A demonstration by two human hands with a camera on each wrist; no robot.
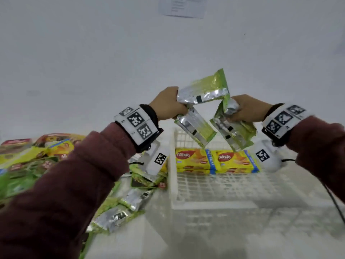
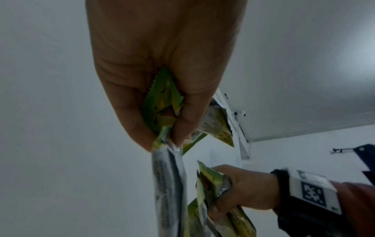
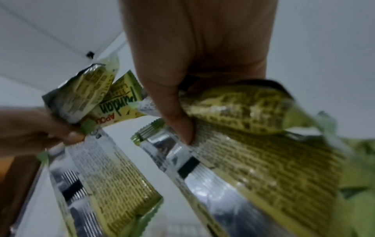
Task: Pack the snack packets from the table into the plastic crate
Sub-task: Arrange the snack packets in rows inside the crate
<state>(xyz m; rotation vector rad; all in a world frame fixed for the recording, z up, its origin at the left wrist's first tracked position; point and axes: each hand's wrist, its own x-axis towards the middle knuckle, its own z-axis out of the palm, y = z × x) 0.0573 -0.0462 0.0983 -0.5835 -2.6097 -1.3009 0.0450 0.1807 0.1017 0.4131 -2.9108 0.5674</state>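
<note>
Both hands are raised above the white plastic crate (image 1: 172, 176). My left hand (image 1: 169, 107) grips green-and-silver snack packets (image 1: 203, 88) by their ends; one sticks up, another (image 1: 196, 128) hangs down. My right hand (image 1: 246, 109) grips more green packets (image 1: 233, 133) that dangle over the crate. In the left wrist view the fingers (image 2: 182, 112) pinch crumpled packet ends (image 2: 162, 99). In the right wrist view the thumb (image 3: 178, 115) presses on a packet (image 3: 263, 160). Two yellow wafer packs (image 1: 192, 159) lie side by side in the crate.
A heap of green and yellow snack packets (image 1: 28, 159) covers the table at the left, with more green packets (image 1: 115, 215) by the crate's left wall. A white wall stands behind. A black cable (image 1: 334, 202) runs down from the right wrist.
</note>
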